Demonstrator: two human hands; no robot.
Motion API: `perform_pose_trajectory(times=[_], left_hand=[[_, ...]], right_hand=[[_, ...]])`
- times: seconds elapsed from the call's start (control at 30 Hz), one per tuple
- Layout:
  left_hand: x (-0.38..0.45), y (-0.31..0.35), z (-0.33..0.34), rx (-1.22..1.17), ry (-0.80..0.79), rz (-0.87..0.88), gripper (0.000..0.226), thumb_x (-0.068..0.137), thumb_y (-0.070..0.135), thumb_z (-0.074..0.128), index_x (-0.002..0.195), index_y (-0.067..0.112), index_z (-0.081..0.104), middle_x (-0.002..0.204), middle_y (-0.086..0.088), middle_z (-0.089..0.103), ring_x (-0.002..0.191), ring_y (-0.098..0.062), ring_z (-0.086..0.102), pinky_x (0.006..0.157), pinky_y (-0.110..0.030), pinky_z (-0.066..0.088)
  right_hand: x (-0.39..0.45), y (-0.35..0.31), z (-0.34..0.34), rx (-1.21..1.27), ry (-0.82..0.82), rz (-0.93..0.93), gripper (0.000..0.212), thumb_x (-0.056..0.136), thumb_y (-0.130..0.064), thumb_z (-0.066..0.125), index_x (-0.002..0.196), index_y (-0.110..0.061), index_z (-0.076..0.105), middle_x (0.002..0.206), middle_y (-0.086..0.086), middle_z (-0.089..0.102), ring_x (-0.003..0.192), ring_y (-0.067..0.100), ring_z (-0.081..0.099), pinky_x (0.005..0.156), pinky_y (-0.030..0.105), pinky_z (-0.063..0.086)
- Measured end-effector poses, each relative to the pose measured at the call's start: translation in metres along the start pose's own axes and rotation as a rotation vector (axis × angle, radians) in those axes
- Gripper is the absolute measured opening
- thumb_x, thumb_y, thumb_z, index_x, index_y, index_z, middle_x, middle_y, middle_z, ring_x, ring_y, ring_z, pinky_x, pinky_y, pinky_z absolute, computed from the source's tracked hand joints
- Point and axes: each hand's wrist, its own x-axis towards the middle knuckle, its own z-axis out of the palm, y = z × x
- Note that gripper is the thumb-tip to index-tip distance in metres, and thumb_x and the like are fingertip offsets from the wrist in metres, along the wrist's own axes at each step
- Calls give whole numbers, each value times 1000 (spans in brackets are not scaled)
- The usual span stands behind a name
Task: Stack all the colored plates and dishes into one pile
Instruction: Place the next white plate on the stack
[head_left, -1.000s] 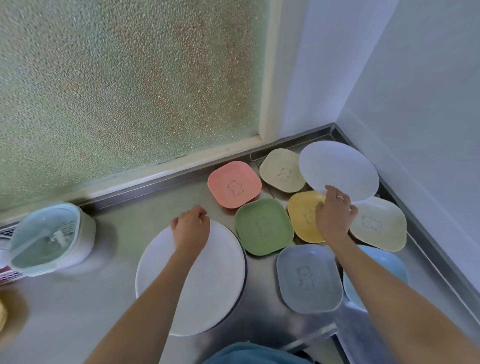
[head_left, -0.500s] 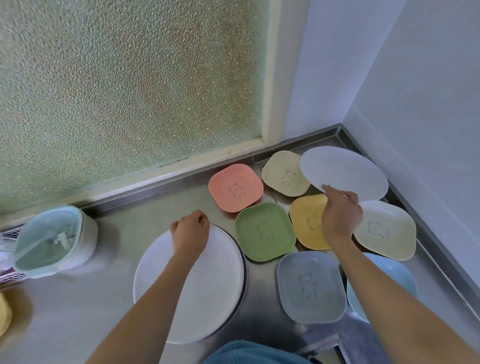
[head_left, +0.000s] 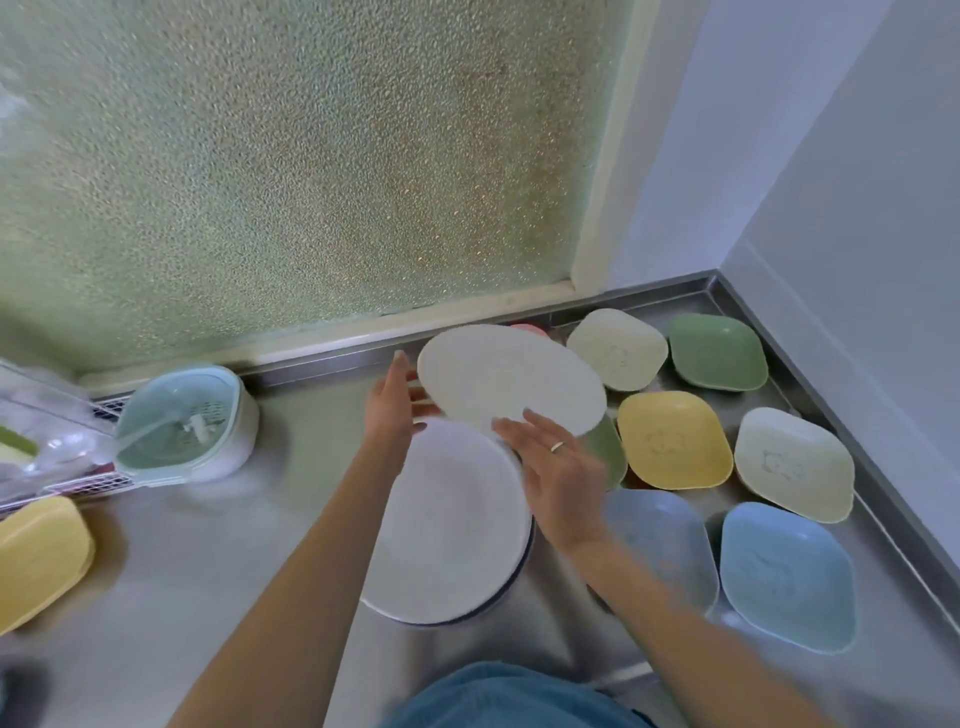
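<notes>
You hold the white round plate (head_left: 511, 379) tilted in the air, just above the white pile (head_left: 447, 525) on the desk (head_left: 208, 545). Your right hand (head_left: 563, 480) supports its near edge with almost straight fingers; your left hand (head_left: 389, 410) touches its left rim, fingers straight. The plate looks stiff, light and smooth, so I think it can slip; hold it at two opposite rims. It hides most of the pink dish (head_left: 529, 329) and the green dish (head_left: 605, 449). The picture is blurred, so the thumbs are not clear.

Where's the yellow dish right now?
Head view, right of centre: the yellow dish sits on the steel counter, between the lifted white plate and a cream dish.
</notes>
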Motion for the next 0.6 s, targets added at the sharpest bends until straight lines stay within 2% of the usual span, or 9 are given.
perform_pose_trajectory(times=[0.13, 0.2, 0.27, 0.33, 0.4, 0.47, 0.53, 0.6], left_hand=[[-1, -22, -50, 200, 140, 61, 25, 93, 31, 46, 90, 10, 60, 89, -12, 60, 85, -30, 59, 84, -46, 50], [-6, -38, -68, 301, 168, 63, 27, 93, 23, 45, 110, 6, 58, 105, -17, 62, 97, -37, 61, 88, -50, 52], [-12, -52, -80, 411, 174, 118, 33, 94, 18, 42, 124, 8, 51, 115, -16, 61, 104, -37, 59, 88, -43, 50], [-16, -64, -86, 507, 146, 209, 33, 95, 15, 39, 125, 13, 52, 110, -10, 62, 104, -34, 58, 82, -31, 42], [-18, -73, -91, 559, 120, 249, 34, 95, 15, 37, 126, 18, 51, 112, -11, 64, 103, -34, 59, 81, -29, 38], [-20, -81, -95, 590, 101, 243, 39, 96, 17, 35, 133, 24, 43, 115, -13, 64, 101, -35, 59, 85, -34, 44], [-23, -88, -99, 631, 101, 218, 43, 96, 20, 33, 138, 30, 35, 112, -15, 64, 97, -36, 60, 88, -42, 49], [-27, -94, -105, 655, 114, 195, 45, 96, 22, 32, 140, 35, 32, 109, -15, 64, 94, -37, 60, 88, -46, 51]], right_hand=[[-31, -33, 9, 77, -91, -182, 52, 65, 9, 76, 107, -21, 72, 99, -9, 74, 100, 12, 68, 63, 27, 59], [-45, -40, 13, 80, -127, -234, 52, 64, 9, 76, 107, -21, 72, 99, -9, 74, 99, 13, 69, 65, 27, 59], [-56, -42, 15, 61, -180, -276, 50, 64, 6, 78, 105, -22, 73, 98, -9, 75, 96, 13, 70, 64, 27, 59], [-62, -41, 16, 59, -247, -296, 42, 69, 0, 75, 104, -23, 73, 100, -9, 74, 95, 15, 70, 65, 28, 59], [-65, -38, 15, 85, -325, -294, 30, 77, -10, 68, 104, -22, 74, 101, -8, 74, 92, 18, 70, 67, 29, 58], [-65, -34, 11, 116, -374, -264, 26, 80, -19, 59, 102, -20, 74, 100, -7, 74, 85, 19, 67, 65, 28, 57], [-64, -30, 7, 130, -365, -153, 29, 83, -24, 54, 104, -19, 73, 102, -5, 73, 85, 19, 64, 66, 29, 56], [-63, -24, 9, 89, -307, 56, 31, 89, -22, 50, 113, -20, 68, 111, -1, 70, 97, 21, 63, 79, 34, 55]])
